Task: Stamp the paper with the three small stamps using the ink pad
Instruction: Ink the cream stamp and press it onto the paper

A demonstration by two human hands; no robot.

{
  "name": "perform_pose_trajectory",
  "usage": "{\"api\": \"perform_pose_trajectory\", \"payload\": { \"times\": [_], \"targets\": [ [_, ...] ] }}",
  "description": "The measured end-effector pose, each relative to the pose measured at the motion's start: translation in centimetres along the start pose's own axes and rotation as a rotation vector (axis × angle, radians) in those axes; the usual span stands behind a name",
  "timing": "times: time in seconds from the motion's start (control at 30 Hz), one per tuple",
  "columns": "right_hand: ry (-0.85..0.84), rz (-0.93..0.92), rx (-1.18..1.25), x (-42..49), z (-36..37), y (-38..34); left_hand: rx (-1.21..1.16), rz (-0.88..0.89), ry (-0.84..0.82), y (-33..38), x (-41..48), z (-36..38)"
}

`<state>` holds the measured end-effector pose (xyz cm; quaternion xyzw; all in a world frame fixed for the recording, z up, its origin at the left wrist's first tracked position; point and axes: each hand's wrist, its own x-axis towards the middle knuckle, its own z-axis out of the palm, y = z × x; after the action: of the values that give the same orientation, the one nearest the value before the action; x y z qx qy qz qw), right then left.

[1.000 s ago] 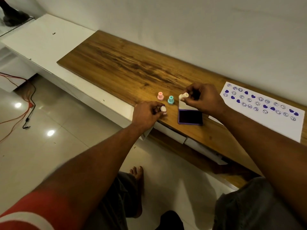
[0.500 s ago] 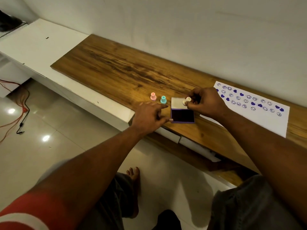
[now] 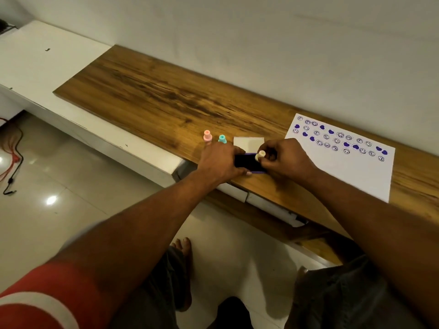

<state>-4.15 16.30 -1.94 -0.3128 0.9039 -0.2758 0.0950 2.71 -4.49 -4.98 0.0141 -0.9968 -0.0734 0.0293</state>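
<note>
Cream stamp (image 3: 260, 155), in pinch of right hand (image 3: 286, 160), over ink pad (image 3: 247, 163) in grip of left hand (image 3: 220, 163).

A plain white wall (image 3: 261, 43) runs along the back, and tight against it sits the long wooden table (image 3: 154, 96) with its dark, streaky grain, beside a white cabinet (image 3: 47, 67) stretching away left. Down below, glossy pale floor tiles (image 3: 71, 229) catch bright spots of reflected light (image 3: 51, 200), while a red cable (image 3: 6, 172) and a black cable (image 3: 14, 173) trail in at the far left.
</note>
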Motion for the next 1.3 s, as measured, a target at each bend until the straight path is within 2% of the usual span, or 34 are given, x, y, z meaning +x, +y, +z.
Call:
{"api": "perform_pose_trajectory", "payload": {
  "times": [0.07, 0.17, 0.23, 0.27, 0.3, 0.4, 0.43, 1.0, 1.13, 1.2, 1.3],
  "targets": [
    [0.149, -0.069, 0.08, 0.5, -1.7, -1.9, -0.011, -0.017, -0.033, 0.0, 0.2, 0.0],
    [0.542, -0.226, 0.184, 2.0, -5.3, -4.7, -0.048, -0.05, -0.062, 0.1, 0.3, 0.0],
    [0.669, -0.285, 0.203, 2.4, -6.0, -5.6, -0.066, -0.066, -0.08, 0.2, 0.2, -0.1],
    [0.646, -0.29, 0.222, 2.2, -5.3, -5.6, -0.072, -0.072, -0.076, 0.2, 0.2, -0.2],
    [0.551, -0.268, 0.22, 1.8, -4.0, -5.2, -0.075, -0.075, -0.066, 0.1, 0.3, -0.3],
    [0.044, -0.031, -0.021, -0.3, 2.0, -2.8, -0.08, -0.082, -0.054, 0.1, 0.0, -0.8],
    [-0.007, 0.011, -0.07, -0.8, 3.3, -1.9, -0.076, -0.083, -0.058, 0.1, -0.1, -0.8],
    [0.039, 0.047, -0.067, -0.2, 3.6, -0.8, -0.022, -0.124, -0.128, 1.8, 0.1, -2.2],
    [0.031, -0.007, -0.051, -0.3, 1.6, -1.7, 0.036, -0.127, -0.123, 2.3, 0.7, -2.3],
    [0.135, -0.035, 0.1, -0.4, -1.0, -2.0, 0.088, -0.103, -0.116, 2.7, 1.0, -2.6],
    [0.382, 0.048, 0.282, -1.0, -6.2, -0.3, 0.143, -0.046, -0.144, 4.1, 1.7, -3.3]
  ]
}}
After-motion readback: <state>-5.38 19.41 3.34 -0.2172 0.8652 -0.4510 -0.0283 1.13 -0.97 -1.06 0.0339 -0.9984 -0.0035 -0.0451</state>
